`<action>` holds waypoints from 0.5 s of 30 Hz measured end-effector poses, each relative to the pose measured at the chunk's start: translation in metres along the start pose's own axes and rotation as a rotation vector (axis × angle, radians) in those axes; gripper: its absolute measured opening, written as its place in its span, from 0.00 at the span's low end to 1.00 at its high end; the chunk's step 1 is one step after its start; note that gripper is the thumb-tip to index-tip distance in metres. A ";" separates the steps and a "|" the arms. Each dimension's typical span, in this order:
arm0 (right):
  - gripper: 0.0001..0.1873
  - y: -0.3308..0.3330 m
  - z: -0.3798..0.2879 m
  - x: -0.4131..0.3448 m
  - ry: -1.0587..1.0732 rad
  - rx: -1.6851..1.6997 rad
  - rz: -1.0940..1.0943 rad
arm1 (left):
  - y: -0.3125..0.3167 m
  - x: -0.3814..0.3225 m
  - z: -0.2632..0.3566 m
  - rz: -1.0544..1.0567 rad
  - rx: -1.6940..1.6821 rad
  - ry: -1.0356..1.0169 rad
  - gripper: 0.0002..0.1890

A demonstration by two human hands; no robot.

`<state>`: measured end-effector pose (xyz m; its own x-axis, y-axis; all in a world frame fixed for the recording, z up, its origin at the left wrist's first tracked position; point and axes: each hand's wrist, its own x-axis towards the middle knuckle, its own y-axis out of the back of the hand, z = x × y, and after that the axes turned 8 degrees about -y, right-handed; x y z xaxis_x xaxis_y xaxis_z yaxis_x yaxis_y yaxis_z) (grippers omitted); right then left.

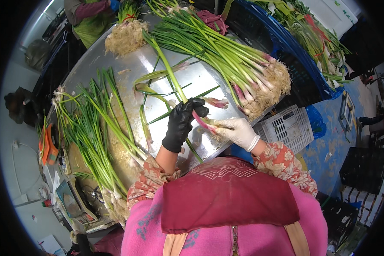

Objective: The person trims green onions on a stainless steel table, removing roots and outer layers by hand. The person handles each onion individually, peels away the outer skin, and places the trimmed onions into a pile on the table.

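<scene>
My left hand (184, 123), in a black glove, grips the green stalk of a garlic plant (168, 65). At its pinkish lower end, my right hand (235, 132), in a white glove, pinches the outer skin close to the roots. Loose leaves and peeled skins (151, 92) lie on the metal table (195, 75) beyond the hands. A large pile of green garlic stalks (208, 48) rests at the upper right, its roots pointing right. Another pile (92, 134) lies to the left. Near the far edge is a bunch (128, 33) bound with a red tie.
A white plastic crate (286, 129) stands right of the table. Black crates with blue plastic film (307, 60) hold leafy waste behind it. A co-worker in a green apron (91, 27) is at the far edge. An orange holder (48, 144) and a cardboard-edged box (73, 201) are at left.
</scene>
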<state>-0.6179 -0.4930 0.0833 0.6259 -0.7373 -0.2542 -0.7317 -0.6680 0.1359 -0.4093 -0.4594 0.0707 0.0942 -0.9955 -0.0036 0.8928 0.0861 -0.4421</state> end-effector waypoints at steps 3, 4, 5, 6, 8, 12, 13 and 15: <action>0.16 -0.002 -0.002 -0.005 -0.006 -0.276 0.034 | -0.007 -0.001 -0.006 0.021 0.049 -0.044 0.19; 0.16 -0.005 -0.001 -0.005 -0.031 -0.334 0.045 | -0.009 -0.001 -0.009 0.005 0.054 -0.072 0.20; 0.16 -0.006 0.001 -0.006 -0.051 -0.394 0.061 | -0.010 0.000 -0.012 0.035 0.057 -0.068 0.19; 0.16 -0.009 0.003 -0.006 -0.012 -0.404 0.097 | -0.012 0.001 -0.016 0.045 0.054 -0.069 0.19; 0.16 -0.012 0.007 -0.007 -0.012 -0.419 0.097 | -0.014 0.001 -0.022 0.101 -0.015 -0.048 0.17; 0.15 -0.017 0.012 -0.008 -0.024 -0.333 0.086 | -0.017 0.001 -0.030 0.173 -0.020 -0.023 0.15; 0.14 -0.017 0.013 -0.008 -0.020 -0.340 0.095 | -0.019 0.001 -0.031 0.186 0.005 -0.007 0.15; 0.14 -0.018 0.015 -0.008 -0.038 -0.367 0.104 | -0.022 0.000 -0.032 0.203 0.038 0.002 0.15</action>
<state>-0.6137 -0.4739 0.0683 0.5378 -0.8034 -0.2555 -0.6409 -0.5865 0.4952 -0.4429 -0.4627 0.0513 0.2729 -0.9577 -0.0914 0.8717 0.2863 -0.3976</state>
